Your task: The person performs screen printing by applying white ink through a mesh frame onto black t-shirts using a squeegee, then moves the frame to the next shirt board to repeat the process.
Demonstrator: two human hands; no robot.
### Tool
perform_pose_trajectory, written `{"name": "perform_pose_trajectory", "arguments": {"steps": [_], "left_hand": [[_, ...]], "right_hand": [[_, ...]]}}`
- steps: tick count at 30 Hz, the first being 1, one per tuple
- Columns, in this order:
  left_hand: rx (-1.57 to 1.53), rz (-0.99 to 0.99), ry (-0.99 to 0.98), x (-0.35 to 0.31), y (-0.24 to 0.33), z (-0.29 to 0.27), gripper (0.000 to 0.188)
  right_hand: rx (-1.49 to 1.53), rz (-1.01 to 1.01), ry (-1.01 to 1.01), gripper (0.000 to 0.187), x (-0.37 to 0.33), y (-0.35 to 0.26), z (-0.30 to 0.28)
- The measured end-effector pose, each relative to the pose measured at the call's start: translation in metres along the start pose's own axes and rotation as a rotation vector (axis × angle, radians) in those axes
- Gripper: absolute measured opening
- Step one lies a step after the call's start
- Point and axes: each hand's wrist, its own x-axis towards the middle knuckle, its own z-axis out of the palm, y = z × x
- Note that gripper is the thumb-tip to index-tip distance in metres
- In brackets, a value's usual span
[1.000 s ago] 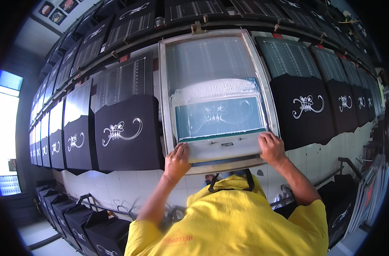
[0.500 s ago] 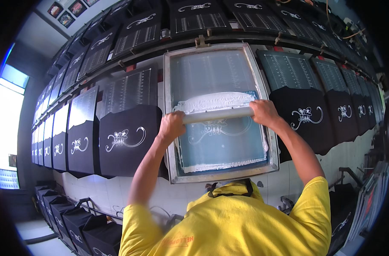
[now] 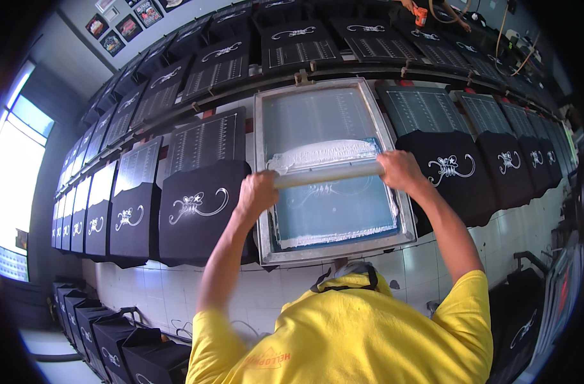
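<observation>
Left grip (image 3: 258,192), right grip (image 3: 400,170) on squeegee (image 3: 330,173) | framed screen (image 3: 314,121) beneath | bright window (image 3: 20,173)

Room over lower mesh (image 3: 340,221); squeegee (image 3: 330,173) bars way to white ink (image 3: 333,151); frame rim (image 3: 340,252) encloses mesh.

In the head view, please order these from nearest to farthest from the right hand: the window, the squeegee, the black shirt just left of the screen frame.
From the right hand:
1. Squeegee: in its grip, across the screen.
2. Black shirt: just left of the frame.
3. Window: at the far left.
</observation>
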Motion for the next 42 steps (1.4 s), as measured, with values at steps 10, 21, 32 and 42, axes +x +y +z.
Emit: {"name": "perform_pose_trajectory", "arguments": {"steps": [10, 21, 32, 42], "left_hand": [[-0.053, -0.029, -0.03, -0.147, 0.047, 0.044, 0.03], [0.005, 0.038, -0.13, -0.192, 0.056, 0.069, 0.066], [-0.341, -0.387, 0.283, -0.189, -0.044, 0.113, 0.041], [-0.414, -0.668, 0.099, -0.154, -0.052, 0.096, 0.034]], "right_hand": [[0.008, -0.005, 0.097, 0.023, -0.146, -0.056, 0.063], [0.052, 0.01, 0.07, 0.063, -0.182, -0.079, 0.069], [0.198, 0.569, 0.488, 0.028, -0.148, -0.003, 0.108], [0.487, 0.975, 0.32, 0.038, -0.12, 0.052, 0.151]]}}
